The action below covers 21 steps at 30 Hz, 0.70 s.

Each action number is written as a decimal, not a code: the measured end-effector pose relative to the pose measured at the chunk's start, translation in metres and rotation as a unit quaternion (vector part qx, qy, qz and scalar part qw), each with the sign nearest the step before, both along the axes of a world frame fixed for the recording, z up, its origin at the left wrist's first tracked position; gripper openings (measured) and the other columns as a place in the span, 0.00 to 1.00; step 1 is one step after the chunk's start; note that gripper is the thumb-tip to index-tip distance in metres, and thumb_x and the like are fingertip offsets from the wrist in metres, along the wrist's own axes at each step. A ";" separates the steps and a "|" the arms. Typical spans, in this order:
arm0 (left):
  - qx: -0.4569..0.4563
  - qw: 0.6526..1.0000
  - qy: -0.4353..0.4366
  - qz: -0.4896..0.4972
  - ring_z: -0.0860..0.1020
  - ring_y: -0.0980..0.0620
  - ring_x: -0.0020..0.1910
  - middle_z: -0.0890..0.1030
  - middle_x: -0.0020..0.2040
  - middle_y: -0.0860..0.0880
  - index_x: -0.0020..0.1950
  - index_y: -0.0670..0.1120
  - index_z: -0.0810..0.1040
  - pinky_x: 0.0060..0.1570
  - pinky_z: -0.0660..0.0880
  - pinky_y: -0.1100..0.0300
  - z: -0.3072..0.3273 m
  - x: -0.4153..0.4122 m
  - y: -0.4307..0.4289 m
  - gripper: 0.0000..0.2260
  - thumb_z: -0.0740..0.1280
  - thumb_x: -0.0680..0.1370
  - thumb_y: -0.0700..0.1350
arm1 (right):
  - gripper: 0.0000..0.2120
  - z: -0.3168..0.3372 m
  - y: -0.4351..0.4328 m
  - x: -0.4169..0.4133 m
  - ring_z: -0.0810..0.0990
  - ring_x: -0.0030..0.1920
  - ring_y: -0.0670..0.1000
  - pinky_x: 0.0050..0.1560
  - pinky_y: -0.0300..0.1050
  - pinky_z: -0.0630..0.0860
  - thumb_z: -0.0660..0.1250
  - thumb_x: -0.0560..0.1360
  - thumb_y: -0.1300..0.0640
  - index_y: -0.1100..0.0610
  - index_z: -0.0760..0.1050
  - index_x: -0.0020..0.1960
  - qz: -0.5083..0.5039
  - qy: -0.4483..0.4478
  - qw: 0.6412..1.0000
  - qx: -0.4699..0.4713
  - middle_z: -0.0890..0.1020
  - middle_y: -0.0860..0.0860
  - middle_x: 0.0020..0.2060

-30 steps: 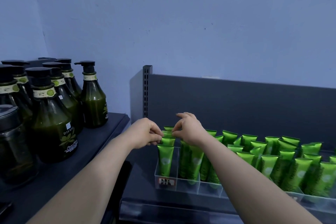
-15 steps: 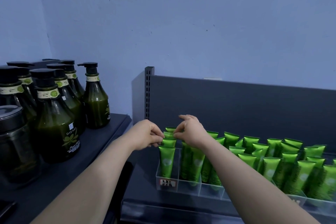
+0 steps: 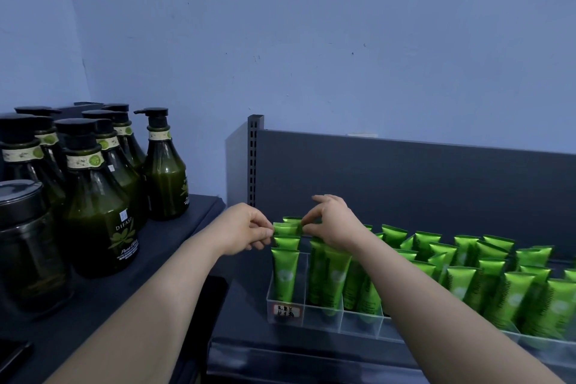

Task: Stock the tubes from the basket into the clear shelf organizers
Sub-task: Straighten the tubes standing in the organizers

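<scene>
organizer (image 3: 324, 318) label (image 3: 287, 310) writing too small to read.

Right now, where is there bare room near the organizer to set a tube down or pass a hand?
Bare shelf floor lies between the organizer left wall and the slotted upright. On the bottle shelf, a dark patch is free between the pump bottles and the left forearm. Crowded: lanes right of the right hand, where tubes lean packed.

Open air fills the frame's upper half above the green tubes (image 3: 461, 277); pump bottles (image 3: 103, 206) crowd the left, the shelf's dark back panel (image 3: 405, 184) blocks behind.
</scene>
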<state>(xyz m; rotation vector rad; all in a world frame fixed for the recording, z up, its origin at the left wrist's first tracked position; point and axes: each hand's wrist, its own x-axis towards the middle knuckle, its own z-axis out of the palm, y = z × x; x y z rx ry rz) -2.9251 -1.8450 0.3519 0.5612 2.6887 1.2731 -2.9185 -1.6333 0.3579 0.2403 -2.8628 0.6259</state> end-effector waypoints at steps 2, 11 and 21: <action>-0.004 1.000 0.011 0.012 0.83 0.54 0.40 0.85 0.41 0.50 0.49 0.48 0.80 0.41 0.79 0.61 0.001 0.000 -0.001 0.04 0.67 0.79 0.42 | 0.08 0.002 0.002 0.002 0.54 0.75 0.53 0.73 0.54 0.57 0.69 0.74 0.53 0.48 0.83 0.53 -0.003 0.000 1.000 0.000 0.65 0.51 0.73; -0.045 0.988 0.147 0.000 0.78 0.64 0.45 0.81 0.45 0.61 0.51 0.53 0.83 0.48 0.73 0.66 0.027 0.008 0.025 0.06 0.71 0.75 0.48 | 0.08 0.023 0.033 0.035 0.51 0.76 0.52 0.73 0.52 0.57 0.70 0.74 0.49 0.46 0.82 0.52 -0.012 -0.009 0.999 0.041 0.63 0.50 0.74; -0.229 0.951 0.200 -0.057 0.79 0.56 0.51 0.82 0.52 0.57 0.55 0.54 0.82 0.55 0.76 0.57 0.022 0.019 0.074 0.09 0.71 0.75 0.50 | 0.09 0.006 0.048 0.072 0.47 0.76 0.54 0.75 0.51 0.51 0.70 0.72 0.47 0.47 0.82 0.51 -0.007 -0.016 0.997 0.082 0.59 0.51 0.76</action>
